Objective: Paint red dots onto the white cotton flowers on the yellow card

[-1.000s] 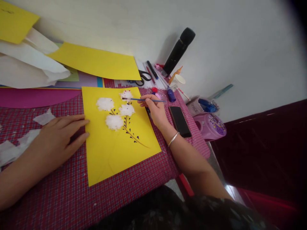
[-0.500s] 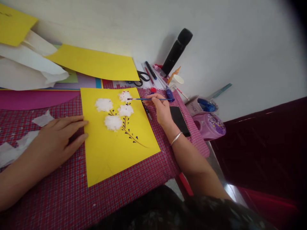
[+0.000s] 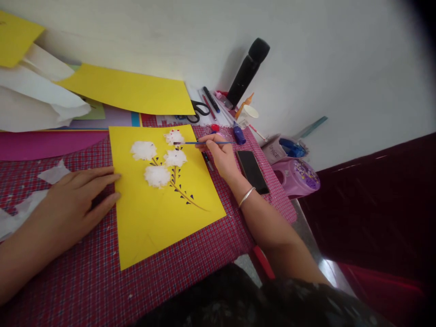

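Note:
A yellow paper sheet (image 3: pixel 163 213) lies on the red checked cloth (image 3: pixel 85 281), bearing several white fluffy flowers (image 3: pixel 157 175) with painted stems and dark leaves. My right hand (image 3: pixel 220 154) pinches a thin blue paintbrush (image 3: pixel 204 143), whose tip rests at the topmost white flower (image 3: pixel 174 136). My left hand (image 3: pixel 76 200) lies flat with fingers stretched, its fingertips at the sheet's left edge.
A black phone (image 3: pixel 252 170) lies right of my right hand. Behind it are scissors (image 3: pixel 197 111), pens, a blue paint bottle (image 3: pixel 239 133), a tall black bottle (image 3: pixel 247 72), a small cup and a pink container (image 3: pixel 296 177). More yellow and white paper (image 3: pixel 126 93) sits at the back left.
The brush tip moved right off the top flower half a second ago, then came back left onto it. My left hand stayed in place.

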`<state>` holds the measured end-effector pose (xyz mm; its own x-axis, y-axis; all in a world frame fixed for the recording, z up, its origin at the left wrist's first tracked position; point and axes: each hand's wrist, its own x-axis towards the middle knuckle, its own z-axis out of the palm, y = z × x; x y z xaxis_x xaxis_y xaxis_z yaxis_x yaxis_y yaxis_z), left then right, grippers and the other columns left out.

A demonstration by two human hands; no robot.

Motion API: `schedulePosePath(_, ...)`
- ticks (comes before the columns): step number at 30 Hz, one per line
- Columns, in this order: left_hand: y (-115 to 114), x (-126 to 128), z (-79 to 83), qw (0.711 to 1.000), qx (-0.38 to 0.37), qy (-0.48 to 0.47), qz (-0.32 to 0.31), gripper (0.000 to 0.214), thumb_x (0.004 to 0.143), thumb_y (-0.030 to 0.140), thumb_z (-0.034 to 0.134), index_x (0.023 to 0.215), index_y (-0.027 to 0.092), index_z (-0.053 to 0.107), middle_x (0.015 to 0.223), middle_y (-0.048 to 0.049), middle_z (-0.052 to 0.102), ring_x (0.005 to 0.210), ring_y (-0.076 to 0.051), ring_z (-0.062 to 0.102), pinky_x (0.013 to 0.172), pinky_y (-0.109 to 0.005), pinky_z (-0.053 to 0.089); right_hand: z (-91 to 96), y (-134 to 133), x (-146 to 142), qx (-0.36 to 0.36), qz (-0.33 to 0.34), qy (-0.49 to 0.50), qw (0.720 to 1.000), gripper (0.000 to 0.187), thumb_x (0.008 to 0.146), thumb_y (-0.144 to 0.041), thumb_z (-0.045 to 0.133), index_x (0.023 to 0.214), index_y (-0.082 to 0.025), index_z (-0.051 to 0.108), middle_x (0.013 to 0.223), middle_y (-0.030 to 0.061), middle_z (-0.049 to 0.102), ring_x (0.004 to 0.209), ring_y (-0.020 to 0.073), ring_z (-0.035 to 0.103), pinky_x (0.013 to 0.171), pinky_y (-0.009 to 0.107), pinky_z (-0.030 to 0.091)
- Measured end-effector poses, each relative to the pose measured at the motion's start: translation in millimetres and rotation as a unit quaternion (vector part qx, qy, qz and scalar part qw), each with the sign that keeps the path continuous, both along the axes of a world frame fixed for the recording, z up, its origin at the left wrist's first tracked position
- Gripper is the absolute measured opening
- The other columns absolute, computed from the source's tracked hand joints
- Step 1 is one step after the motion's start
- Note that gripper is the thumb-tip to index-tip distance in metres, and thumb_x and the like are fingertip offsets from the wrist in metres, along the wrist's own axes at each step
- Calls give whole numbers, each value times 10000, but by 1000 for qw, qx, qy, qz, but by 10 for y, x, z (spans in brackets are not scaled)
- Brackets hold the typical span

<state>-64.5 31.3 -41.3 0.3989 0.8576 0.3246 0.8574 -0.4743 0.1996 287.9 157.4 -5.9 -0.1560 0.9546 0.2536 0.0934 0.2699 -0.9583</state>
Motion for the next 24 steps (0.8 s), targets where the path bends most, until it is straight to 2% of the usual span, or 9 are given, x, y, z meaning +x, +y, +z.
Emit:
schedulePosePath(4,11,-5,0,1000,9,10,-4,708,1101,568,277,1315,36,691,1399,-212,647,1236,-370,609,1073,-553,452,-10,30,-9,-3,1,-10,1000,194,953,-423,654,910,-247,722,821,-6,779,874,183,760,882,356,627)
schedulePosePath(8,12,-2,11,999,39,21,-26,634,1110,495,313,1301,18,685,1369,-221,652,1205,-361,613,1043,-531,453,84,-14,65,27,-45,16,999,248,970,-482,643,904,-252,708,844,5,785,873,201,772,881,382,634)
schedulePosePath(11,8,-8,7,998,44,24,-31,629,1114,487,309,1307,15,677,1372,-225,649,1205,-362,610,1035,-529,455,126,-32,111,39,-71,23,997,277,979,-508,626,890,-251,685,782,1,759,815,202,771,831,373,630)
schedulePosePath(19,29,-43,-53,1000,16,13,-11,658,1094,545,316,1328,44,673,1391,-215,650,1231,-366,613,1058,-548,468,-29,49,38,30,-50,-4,998,319,952,-562,629,872,-257,679,756,-7,744,753,173,744,768,335,615)
schedulePosePath(22,27,-52,-63,1000,10,11,-8,631,1090,533,330,1323,56,672,1389,-215,649,1239,-369,609,1069,-553,461,5,54,65,33,-54,-4,998,331,954,-571,625,878,-253,677,776,3,748,765,179,746,781,344,616)
schedulePosePath(24,21,-69,-85,1000,20,2,-8,582,1084,517,353,1325,90,666,1388,-200,652,1232,-365,613,1057,-551,465,69,79,136,38,-83,2,996,336,981,-566,591,887,-252,667,796,12,749,788,184,752,800,351,614)
